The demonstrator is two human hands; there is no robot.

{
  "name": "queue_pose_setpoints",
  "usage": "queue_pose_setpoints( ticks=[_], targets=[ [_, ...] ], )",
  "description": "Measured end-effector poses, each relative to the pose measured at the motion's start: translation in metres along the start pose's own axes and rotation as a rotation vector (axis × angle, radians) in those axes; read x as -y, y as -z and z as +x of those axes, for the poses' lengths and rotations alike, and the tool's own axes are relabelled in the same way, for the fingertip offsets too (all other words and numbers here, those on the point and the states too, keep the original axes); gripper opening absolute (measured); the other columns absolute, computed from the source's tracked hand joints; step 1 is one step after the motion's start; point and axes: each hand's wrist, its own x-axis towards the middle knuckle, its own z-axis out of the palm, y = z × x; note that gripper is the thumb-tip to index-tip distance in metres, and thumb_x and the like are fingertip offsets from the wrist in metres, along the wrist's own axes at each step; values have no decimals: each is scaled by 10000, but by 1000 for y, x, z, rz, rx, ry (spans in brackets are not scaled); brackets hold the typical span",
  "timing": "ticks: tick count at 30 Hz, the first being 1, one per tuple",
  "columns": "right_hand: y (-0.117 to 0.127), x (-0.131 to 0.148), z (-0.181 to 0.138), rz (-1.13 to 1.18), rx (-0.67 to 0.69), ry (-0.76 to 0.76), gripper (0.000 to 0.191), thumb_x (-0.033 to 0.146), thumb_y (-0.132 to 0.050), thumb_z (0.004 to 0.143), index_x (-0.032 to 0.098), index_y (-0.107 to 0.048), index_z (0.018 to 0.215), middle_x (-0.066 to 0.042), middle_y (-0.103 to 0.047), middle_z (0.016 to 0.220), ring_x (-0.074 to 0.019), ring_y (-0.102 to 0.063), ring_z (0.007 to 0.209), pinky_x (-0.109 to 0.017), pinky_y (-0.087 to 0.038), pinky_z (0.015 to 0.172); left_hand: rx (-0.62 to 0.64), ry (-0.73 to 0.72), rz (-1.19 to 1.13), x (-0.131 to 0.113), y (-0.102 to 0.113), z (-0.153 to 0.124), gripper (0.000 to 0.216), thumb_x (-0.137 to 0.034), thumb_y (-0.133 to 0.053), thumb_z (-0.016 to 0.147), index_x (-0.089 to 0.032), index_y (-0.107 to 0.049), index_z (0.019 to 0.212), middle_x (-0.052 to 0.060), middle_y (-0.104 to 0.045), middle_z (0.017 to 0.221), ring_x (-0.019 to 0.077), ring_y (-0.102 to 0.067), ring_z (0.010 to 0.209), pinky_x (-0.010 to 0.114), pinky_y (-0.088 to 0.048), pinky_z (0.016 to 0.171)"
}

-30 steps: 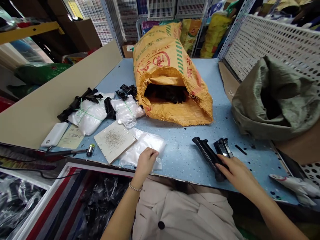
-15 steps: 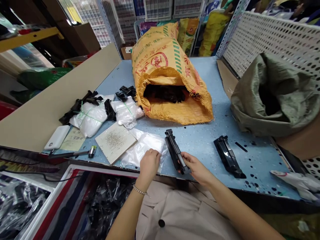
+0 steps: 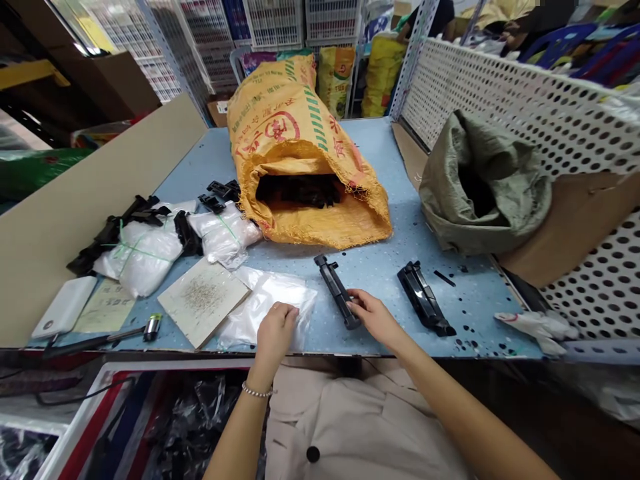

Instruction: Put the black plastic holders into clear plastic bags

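Note:
My right hand (image 3: 376,317) grips the near end of a long black plastic part (image 3: 335,290), with the thumb on its side. The part slants over the blue table. My left hand (image 3: 274,333) is closed, fingertips pinched together, at the right side of a stack of clear plastic bags (image 3: 265,293). Whether a bag is caught between those fingers cannot be made out. A second black plastic part (image 3: 425,297) lies to the right of my right hand. Left of the bags is a square pale board (image 3: 203,297) with brown specks on it.
An orange woven sack (image 3: 300,147) lies open toward me, dark parts inside. A grey-green sack (image 3: 480,187) stands at right by a perforated panel (image 3: 575,127). Tied plastic bundles (image 3: 145,257), a white power bank (image 3: 65,307) and a hammer-like tool (image 3: 150,328) are at left.
The view has swung right, shifting everything left in the picture. The black part in my right hand has turned slightly and its upper face shows more. My left hand stays closed by the bags.

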Motion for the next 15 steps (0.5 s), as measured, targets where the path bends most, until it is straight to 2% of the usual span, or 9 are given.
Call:
queue_pose_setpoints(
  ticks=[3,5,10,12,15],
  targets=[
    [-11,6,-3,383,155,-126,328,426,-696,718,187,-673,941,-5,-629,752,-139,-552,675,-271,-454,646,-13,61,-115,3,6,2,245,-378,-459,869,-203,-591,759,15,-597,725,185,-576,723,301,-447,705],
    [-20,12,-6,505,204,-196,311,422,-735,697,185,-683,891,-5,-627,740,-123,-546,636,-266,-468,625,-37,70,-102,1,5,-1,244,-397,-446,878,-202,-571,803,7,-584,716,181,-564,689,297,-444,674],
    [-31,18,-5,619,181,-241,281,378,-786,661,171,-683,822,-4,-630,726,-113,-560,620,-265,-488,618,-79,-1,40,-5,-5,-9,135,-300,-617,771,-196,-562,706,38,-568,764,224,-557,821,339,-427,763],
    [-30,16,-4,630,189,-245,281,357,-796,655,170,-683,831,1,-629,718,-109,-559,608,-262,-488,615,-44,40,-55,-4,-3,-6,153,-267,-571,801,-192,-579,668,38,-576,737,210,-565,799,332,-429,765],
    [-27,10,-4,643,227,-260,281,349,-803,658,167,-681,833,-6,-643,732,-118,-578,624,-257,-487,609,10,83,-184,2,6,1,178,-311,-546,822,-185,-640,737,27,-621,724,172,-579,713,287,-449,691]
  ],
)
